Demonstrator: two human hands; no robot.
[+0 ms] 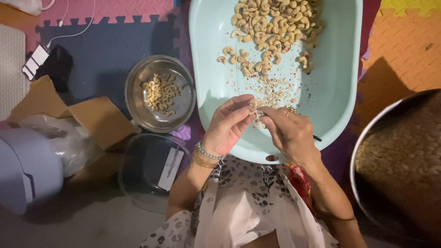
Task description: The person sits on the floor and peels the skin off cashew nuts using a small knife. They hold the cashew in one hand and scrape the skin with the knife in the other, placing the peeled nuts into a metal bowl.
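The left hand [228,123] pinches a cashew [253,104] between its fingertips over the pale green tub [335,87]. The right hand [288,131], fingers curled, grips a thin dark tool [317,138] against that nut.

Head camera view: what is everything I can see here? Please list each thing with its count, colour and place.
basin: one, pale green, centre
unpeeled cashews: heap, tan, in the basin
peeled cashews: small pile, pale, in the steel bowl
clear bowl: one, below it
big pot: one, metal, right, full of nuts
cardboard: brown, left
phone: one, top left
foam mats: several colours, floor
left hand: holds a cashew
right hand: fingers at the nut, dark tool tip behind it
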